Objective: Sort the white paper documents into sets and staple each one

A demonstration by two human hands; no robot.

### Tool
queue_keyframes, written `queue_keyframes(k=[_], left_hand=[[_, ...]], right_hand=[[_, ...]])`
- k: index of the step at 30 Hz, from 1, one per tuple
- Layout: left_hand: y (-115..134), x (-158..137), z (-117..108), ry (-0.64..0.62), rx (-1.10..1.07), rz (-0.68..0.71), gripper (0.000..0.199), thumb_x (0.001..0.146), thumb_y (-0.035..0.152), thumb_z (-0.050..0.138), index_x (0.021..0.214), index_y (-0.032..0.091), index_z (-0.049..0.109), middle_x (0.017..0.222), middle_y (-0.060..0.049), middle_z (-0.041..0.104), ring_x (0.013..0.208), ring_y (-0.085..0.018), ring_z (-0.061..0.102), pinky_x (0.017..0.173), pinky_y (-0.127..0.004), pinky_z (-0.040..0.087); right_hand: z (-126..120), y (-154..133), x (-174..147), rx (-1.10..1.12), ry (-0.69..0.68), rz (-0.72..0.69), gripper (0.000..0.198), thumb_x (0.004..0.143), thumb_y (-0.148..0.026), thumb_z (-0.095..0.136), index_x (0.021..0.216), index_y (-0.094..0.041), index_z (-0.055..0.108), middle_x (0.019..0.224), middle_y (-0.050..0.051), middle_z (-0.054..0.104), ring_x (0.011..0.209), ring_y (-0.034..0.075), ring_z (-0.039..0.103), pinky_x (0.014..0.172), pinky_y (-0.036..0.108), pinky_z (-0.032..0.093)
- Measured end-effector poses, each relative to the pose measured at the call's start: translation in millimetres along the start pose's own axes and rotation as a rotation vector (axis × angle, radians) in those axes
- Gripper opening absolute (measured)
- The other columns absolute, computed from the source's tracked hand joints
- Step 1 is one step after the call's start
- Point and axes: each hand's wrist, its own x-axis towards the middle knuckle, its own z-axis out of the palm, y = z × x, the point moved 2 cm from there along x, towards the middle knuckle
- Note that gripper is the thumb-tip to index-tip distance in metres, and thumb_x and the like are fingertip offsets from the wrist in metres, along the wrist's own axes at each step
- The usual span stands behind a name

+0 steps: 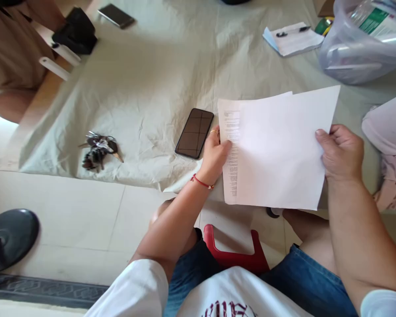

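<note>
Holding a sheaf of papers right of centre frame, the left hand is closed on its left edge and the right hand on its right edge. A phone lies just beside the left hand; keys are seen at left.

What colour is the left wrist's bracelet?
Red, a thin cord bracelet; head view shows it.

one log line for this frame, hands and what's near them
left hand: grips sheets of paper at left edge | right hand: grips right edge | nearby: phone, keys on cloth
</note>
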Motion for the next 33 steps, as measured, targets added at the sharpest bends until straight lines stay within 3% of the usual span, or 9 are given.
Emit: queue_keyframes(k=[4,11,14,18,21,24,28,33], left_hand=[[1,3,1,0.021,-0.030,-0.056,0.034,0.068,0.018,0.066,0.101,0.024,0.062,0.100,-0.003,0.077,0.087,-0.021,0.071,0.083,-0.035,0.054],[1,4,4,0.151,-0.076,-0.082,0.013,0.080,0.018,0.065,0.091,0.024,0.063,0.085,0.001,0.068,0.076,-0.017,0.062,0.073,-0.028,0.051],[1,4,5,0.172,-0.108,-0.093,0.003,0.092,0.021,0.066,0.093,0.024,0.065,0.088,0.000,0.068,0.081,-0.017,0.065,0.079,-0.029,0.055],[-1,4,3,0.202,-0.140,-0.082,0.019,0.101,0.033,0.074,0.092,0.024,0.061,0.091,0.001,0.062,0.084,-0.015,0.062,0.087,-0.029,0.056],[-3,4,1,0.193,-0.075,-0.049,0.039,0.100,0.050,0.082,0.086,0.025,0.055,0.088,0.001,0.056,0.083,-0.016,0.058,0.083,-0.030,0.054],[-2,3,2,0.209,-0.040,-0.050,0.046,0.101,0.058,0.081,0.085,0.025,0.053,0.086,0.000,0.054,0.082,-0.017,0.057,0.080,-0.031,0.053],[3,3,6,0.182,-0.026,-0.089,0.037,0.107,0.042,0.076,0.085,0.024,0.054,0.086,0.001,0.057,0.078,-0.015,0.059,0.078,-0.030,0.052],[12,4,9,0.085,-0.004,-0.130,0.013,0.102,0.019,0.069,0.092,0.023,0.061,0.087,-0.001,0.070,0.073,-0.017,0.065,0.070,-0.029,0.053]], right_hand=[[9,-9,-6,-0.083,-0.035,-0.027,0.045,0.070,-0.059,0.097,0.081,-0.023,0.072,0.068,0.000,0.061,0.063,0.014,0.045,0.061,0.033,0.037],[22,-22,-8,-0.121,-0.090,-0.072,0.041,0.076,-0.054,0.094,0.080,-0.024,0.068,0.064,-0.003,0.054,0.061,0.013,0.039,0.059,0.032,0.031],[26,-27,-6,-0.124,-0.097,-0.113,0.035,0.080,-0.049,0.092,0.080,-0.023,0.068,0.065,-0.003,0.053,0.062,0.013,0.039,0.059,0.033,0.030],[33,-27,-4,-0.166,-0.130,-0.143,0.039,0.083,-0.054,0.091,0.081,-0.025,0.066,0.064,-0.004,0.048,0.061,0.013,0.035,0.060,0.034,0.029],[37,-24,-5,-0.224,-0.142,-0.164,0.041,0.086,-0.059,0.089,0.082,-0.026,0.065,0.066,-0.004,0.049,0.062,0.014,0.036,0.061,0.033,0.030],[39,-23,-6,-0.244,-0.133,-0.175,0.040,0.087,-0.061,0.087,0.083,-0.027,0.065,0.067,-0.004,0.051,0.063,0.015,0.039,0.062,0.033,0.033],[42,-27,-4,-0.230,-0.118,-0.179,0.039,0.087,-0.060,0.089,0.083,-0.028,0.067,0.067,-0.003,0.053,0.062,0.015,0.041,0.060,0.033,0.036],[43,-28,-3,-0.287,-0.101,-0.195,0.031,0.087,-0.056,0.086,0.084,-0.030,0.069,0.072,-0.001,0.062,0.065,0.018,0.051,0.063,0.035,0.047]])
